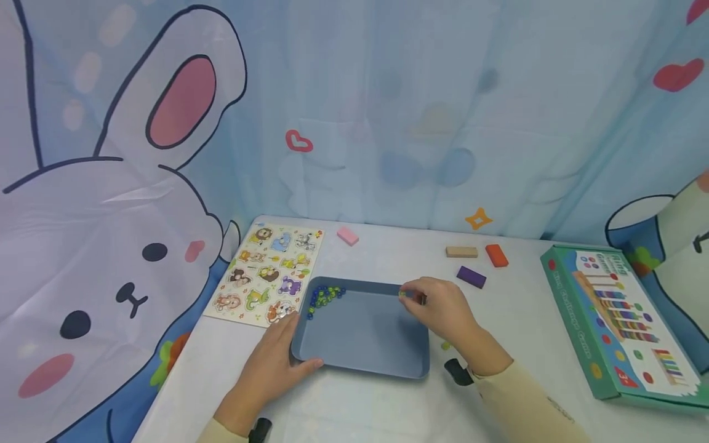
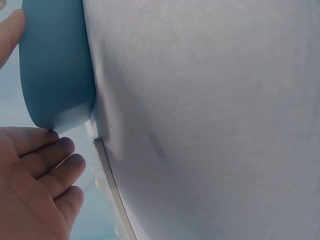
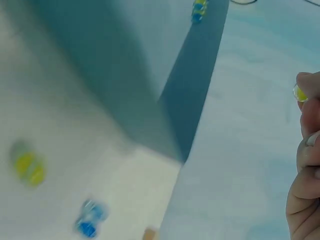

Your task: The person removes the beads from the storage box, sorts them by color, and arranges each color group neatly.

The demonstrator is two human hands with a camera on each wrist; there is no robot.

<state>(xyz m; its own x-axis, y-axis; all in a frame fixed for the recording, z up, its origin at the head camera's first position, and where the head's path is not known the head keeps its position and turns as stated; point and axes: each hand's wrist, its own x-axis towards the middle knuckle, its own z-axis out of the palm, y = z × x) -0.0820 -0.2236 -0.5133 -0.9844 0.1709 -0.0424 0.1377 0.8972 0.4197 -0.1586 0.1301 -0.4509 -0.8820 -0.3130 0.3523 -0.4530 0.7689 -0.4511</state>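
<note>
Left hand point(image 1: 271, 363) flat and relaxed against near-left corner of blue tray point(image 1: 362, 335), gripping nothing
Right hand point(image 1: 440, 304) over tray's far-right rim, fingertips pinching one yellow bead point(image 3: 299, 93); bead cluster point(image 1: 325, 296) in far-left corner; purple block point(image 1: 471, 277) beyond

Green box point(image 1: 620, 320): lettering blurred, unreadable.

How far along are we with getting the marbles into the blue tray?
A cluster of marbles already lies in the far left corner of the blue tray. The right hand pinches a yellow-green marble at the tray's far rim; the left hand steadies the near left corner. At least one loose marble remains on the table.
</note>
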